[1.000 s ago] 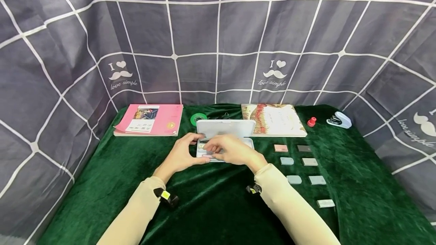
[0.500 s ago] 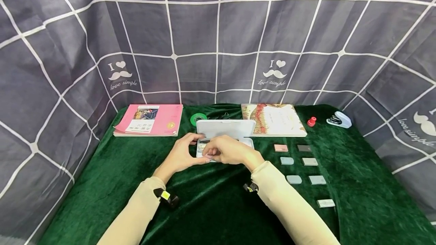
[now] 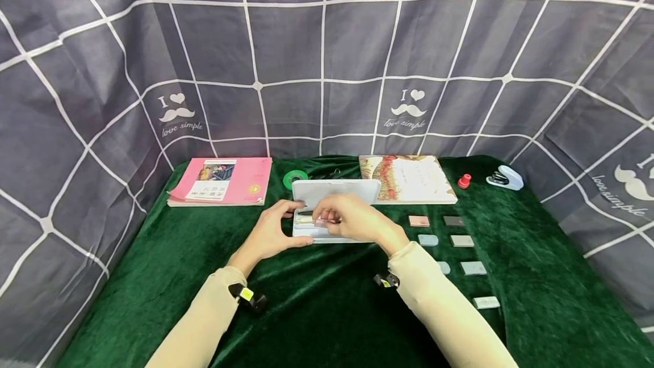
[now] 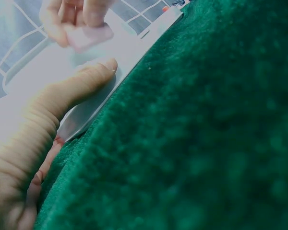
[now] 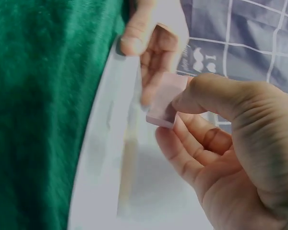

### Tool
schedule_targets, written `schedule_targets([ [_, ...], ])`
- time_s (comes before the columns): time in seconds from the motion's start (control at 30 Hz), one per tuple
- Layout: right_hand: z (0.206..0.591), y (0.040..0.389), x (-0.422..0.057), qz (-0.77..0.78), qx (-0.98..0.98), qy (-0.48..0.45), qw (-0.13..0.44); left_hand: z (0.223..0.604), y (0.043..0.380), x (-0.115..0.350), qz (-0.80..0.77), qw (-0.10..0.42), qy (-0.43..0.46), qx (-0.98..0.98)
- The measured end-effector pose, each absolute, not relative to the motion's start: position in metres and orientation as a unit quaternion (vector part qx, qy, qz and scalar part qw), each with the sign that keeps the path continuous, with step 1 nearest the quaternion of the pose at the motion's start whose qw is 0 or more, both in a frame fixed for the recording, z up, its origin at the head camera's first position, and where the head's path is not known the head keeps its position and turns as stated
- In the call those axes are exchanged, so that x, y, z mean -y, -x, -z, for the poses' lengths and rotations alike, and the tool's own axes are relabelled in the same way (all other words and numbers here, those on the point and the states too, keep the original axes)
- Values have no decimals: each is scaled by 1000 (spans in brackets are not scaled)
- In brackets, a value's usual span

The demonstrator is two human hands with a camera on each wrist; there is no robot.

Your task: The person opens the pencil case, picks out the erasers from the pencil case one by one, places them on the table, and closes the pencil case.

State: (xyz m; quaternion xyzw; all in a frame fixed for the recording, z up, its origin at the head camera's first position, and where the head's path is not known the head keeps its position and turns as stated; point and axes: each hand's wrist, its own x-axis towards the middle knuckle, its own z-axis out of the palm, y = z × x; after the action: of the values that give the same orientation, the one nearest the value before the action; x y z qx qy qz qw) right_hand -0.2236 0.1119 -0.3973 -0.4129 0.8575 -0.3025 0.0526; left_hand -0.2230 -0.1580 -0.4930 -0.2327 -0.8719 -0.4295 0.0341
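Observation:
A white pencil case [image 3: 334, 188] stands with its lid raised in the middle of the green cloth. My left hand [image 3: 271, 230] grips its left end, thumb along the front edge and fingers at the back near the hinge. Between the thumb and fingers of my right hand [image 3: 355, 219] is a pink eraser [image 5: 164, 99], pinched just above the case's tray. In the head view a dark pen [image 3: 305, 213] and a pale, slim item [image 3: 304, 220] lie inside the tray; my right hand covers much of the rest.
Several erasers, one of them pink [image 3: 419, 221], lie in two columns to the right. Behind are a pink book [image 3: 245, 180], green tape [image 3: 294, 178], an illustrated book [image 3: 409, 179], a small red object [image 3: 464, 181] and a white-and-black stapler-like item [image 3: 504, 178].
My right hand has lifted from the tray's front left and shifted right, with the pink eraser now showing in its fingers. My left hand stays on the case.

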Motion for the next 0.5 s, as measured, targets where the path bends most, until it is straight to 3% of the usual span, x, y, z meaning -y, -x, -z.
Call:
schedule_targets([
  [0.5, 356, 193, -213, 356, -854, 375, -58, 491, 221, 157, 423, 34, 228, 876],
])
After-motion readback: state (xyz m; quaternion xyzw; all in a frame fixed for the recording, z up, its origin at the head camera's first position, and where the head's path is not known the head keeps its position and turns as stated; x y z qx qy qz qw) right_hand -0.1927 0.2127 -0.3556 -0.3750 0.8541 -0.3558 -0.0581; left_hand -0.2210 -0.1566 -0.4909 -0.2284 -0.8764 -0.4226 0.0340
